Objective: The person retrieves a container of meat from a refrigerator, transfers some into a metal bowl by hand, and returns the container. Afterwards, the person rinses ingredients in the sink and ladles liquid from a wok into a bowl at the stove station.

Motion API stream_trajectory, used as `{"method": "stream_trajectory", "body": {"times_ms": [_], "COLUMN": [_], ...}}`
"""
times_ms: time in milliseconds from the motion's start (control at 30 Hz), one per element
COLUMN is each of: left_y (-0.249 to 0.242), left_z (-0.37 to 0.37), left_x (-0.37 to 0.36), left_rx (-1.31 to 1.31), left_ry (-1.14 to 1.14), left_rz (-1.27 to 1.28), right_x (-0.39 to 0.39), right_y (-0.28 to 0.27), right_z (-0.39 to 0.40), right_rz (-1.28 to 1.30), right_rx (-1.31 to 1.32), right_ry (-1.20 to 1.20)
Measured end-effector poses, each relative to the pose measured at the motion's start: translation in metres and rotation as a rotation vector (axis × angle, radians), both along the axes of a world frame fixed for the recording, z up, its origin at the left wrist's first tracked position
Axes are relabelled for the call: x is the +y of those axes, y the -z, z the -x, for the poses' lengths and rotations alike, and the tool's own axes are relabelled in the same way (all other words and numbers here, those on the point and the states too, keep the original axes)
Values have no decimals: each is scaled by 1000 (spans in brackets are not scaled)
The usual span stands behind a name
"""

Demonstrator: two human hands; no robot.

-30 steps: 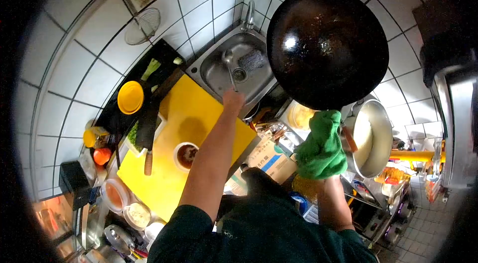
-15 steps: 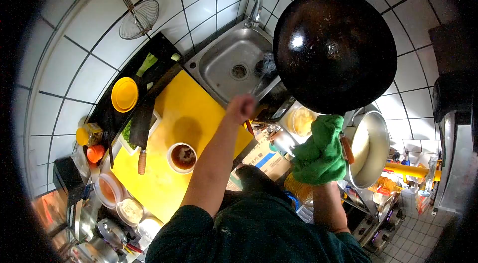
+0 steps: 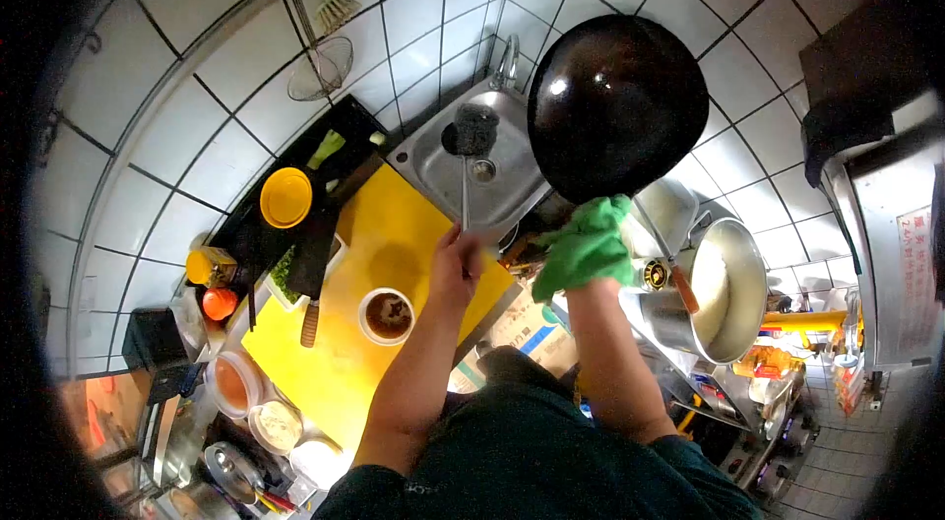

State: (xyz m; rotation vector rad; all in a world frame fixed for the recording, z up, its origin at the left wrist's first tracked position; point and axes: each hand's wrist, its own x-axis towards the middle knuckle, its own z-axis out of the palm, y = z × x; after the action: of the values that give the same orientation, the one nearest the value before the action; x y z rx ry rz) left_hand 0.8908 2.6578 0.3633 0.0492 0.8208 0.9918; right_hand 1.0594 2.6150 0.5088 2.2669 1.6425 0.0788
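Observation:
My left hand (image 3: 455, 267) is closed around the thin handle of a long-handled scrubber (image 3: 477, 131), whose dark, mesh-like head hangs over the steel sink (image 3: 418, 161). A green cloth (image 3: 588, 249) covers my right hand, so its fingers are hidden. Through that cloth it grips the wok (image 3: 620, 106), which is tilted up with its dark, wet-shining face towards me, right of the sink. Below my left forearm's side, a white bowl of brown liquid (image 3: 386, 316) stands on the yellow cutting board (image 3: 374, 402).
A cleaver (image 3: 313, 269) lies by a tray of chopped greens at the board's left. Yellow bowls (image 3: 286, 197) stand beyond. To the right is a large metal pot (image 3: 753, 293) with a wooden-handled tool (image 3: 684, 289) beside it. Food tubs (image 3: 234, 382) line the lower left.
The scrubber has swung left, its head now farther over the sink. The wok and the cloth-covered hand have shifted left and away from me. The view has shifted too.

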Motion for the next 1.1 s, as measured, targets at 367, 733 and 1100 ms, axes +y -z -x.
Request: {"method": "stream_trajectory", "body": {"times_ms": [367, 733, 1100], "left_y": [-72, 82, -5], "left_z": [49, -39, 74], "left_x": [-39, 41, -90], "left_rx": [67, 93, 1582], "left_ry": [38, 35, 41], "left_rz": [-97, 96, -556], "right_x": [99, 45, -6], "right_y": [32, 177, 78], "right_z": [28, -70, -9], "right_rz": [134, -259, 218], "right_rx": [150, 1942, 815], "right_ry": [32, 504, -569]}}
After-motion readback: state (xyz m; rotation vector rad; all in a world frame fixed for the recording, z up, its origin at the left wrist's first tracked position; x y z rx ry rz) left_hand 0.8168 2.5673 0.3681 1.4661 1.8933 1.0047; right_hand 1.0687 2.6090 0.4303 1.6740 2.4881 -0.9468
